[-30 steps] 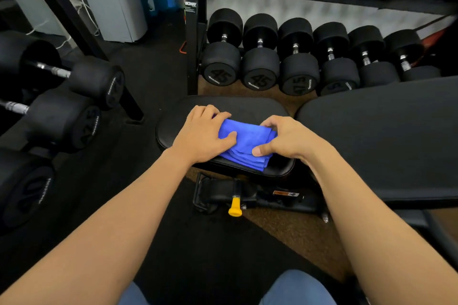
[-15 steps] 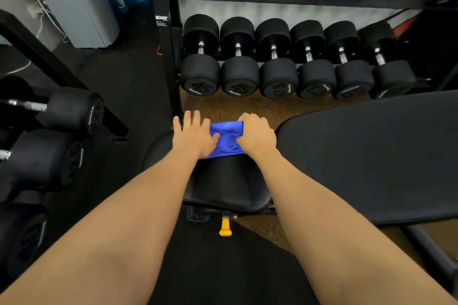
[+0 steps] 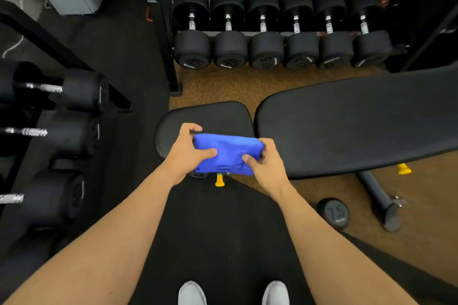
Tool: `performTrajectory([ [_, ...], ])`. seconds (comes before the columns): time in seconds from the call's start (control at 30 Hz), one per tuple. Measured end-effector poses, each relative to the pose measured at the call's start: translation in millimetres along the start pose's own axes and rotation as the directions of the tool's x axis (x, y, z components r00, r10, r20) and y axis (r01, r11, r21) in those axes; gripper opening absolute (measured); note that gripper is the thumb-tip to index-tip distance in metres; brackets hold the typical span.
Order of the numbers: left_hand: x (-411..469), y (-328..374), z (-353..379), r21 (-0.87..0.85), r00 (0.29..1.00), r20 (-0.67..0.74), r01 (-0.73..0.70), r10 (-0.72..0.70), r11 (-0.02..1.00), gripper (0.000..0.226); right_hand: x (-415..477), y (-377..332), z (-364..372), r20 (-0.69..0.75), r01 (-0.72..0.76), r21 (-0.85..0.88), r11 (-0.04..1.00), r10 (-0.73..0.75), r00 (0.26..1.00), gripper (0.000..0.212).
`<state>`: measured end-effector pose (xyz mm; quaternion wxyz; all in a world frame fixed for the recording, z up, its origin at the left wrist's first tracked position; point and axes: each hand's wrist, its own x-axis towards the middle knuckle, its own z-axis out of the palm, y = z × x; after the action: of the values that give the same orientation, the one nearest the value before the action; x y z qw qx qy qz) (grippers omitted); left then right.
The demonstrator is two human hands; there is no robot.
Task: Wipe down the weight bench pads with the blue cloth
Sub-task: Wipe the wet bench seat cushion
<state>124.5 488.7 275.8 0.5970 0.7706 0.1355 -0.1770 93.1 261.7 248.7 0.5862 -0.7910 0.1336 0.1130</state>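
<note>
Gripping the blue cloth [image 3: 228, 153] at opposite ends, the left hand [image 3: 184, 153] curls its thumb and fingers round one side while the right hand [image 3: 266, 166] pinches the other. The folded cloth sits over the near edge of the small seat pad [image 3: 205, 116]; whether it touches is unclear. To wipe well, the person should probably flatten it, press evenly and make overlapping strokes to each edge, then move to the long back pad [image 3: 347, 126] just beside it.

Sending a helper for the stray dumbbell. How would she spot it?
Start at the long black bench pad on the right. Beside its grey metal leg, a black dumbbell marked 75 sits on the floor; the other dumbbells are racked.
</note>
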Motion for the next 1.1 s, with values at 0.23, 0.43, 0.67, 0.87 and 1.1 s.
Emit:
performTrajectory([
  [0.23, -62, 10, 98, 0.016, 0.984, 0.174, 0.046, -0.049, 0.999, 0.061, -84, 45, -97, -0.141, -0.06, 0.008, 0.998, 0.061, 0.988, 0.047],
  [0.43, -83, -18, 234, 0.15, 0.98, 0.189, 0.037, -0.065, 0.988, 0.056, -111, 132, -202, -0.162, -0.126, -0.113, 0.986, 0.107, 0.981, 0.022],
  [0.67, -67, -80, 390, 0.157, 0.981, 0.169, 0.067, -0.093, 0.985, 0.07, -92, 252, -297, -0.214, -0.172, -0.188, 0.967, 0.13, 0.968, 0.038],
  [0.87, -16, -155, 472, 0.209, 0.985, 0.165, 0.021, -0.056, 0.978, 0.069, -48, 356, -305, -0.304, -0.257, -0.183, 0.949, 0.194, 0.933, 0.043],
  [1.1, 30, -226, 507, 0.277, 0.988, 0.151, -0.001, -0.043, 0.961, 0.071, -17, 430, -290, -0.275, -0.245, -0.25, 0.937, 0.174, 0.946, 0.065],
])
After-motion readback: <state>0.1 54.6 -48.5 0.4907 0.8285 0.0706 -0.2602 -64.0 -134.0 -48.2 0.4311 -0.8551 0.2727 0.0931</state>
